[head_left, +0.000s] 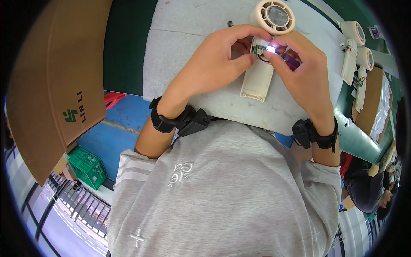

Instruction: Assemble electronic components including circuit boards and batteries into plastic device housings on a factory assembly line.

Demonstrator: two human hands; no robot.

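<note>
A cream handheld fan (257, 83) lies on the pale foam mat with its handle shell opened and its round grille head at the far end. At the top of the handle sits a small green circuit board (259, 50), where a bright white light (271, 49) glows. My left hand (218, 60) grips the fan near its neck, thumb beside the board's left edge. Thumb and fingers of my right hand (303, 64) pinch the board's lit end. A purple cylindrical part (292, 62), perhaps a battery, shows under my right palm, with thin dark and red wires nearby.
Several more cream fan parts (350, 60) lie at the right on the green table. A cardboard box (369, 103) with clear plastic stands beyond them, and a large carton (51, 85) at the left. A green crate (86, 167) sits on the floor. Another person (364, 184) is at lower right.
</note>
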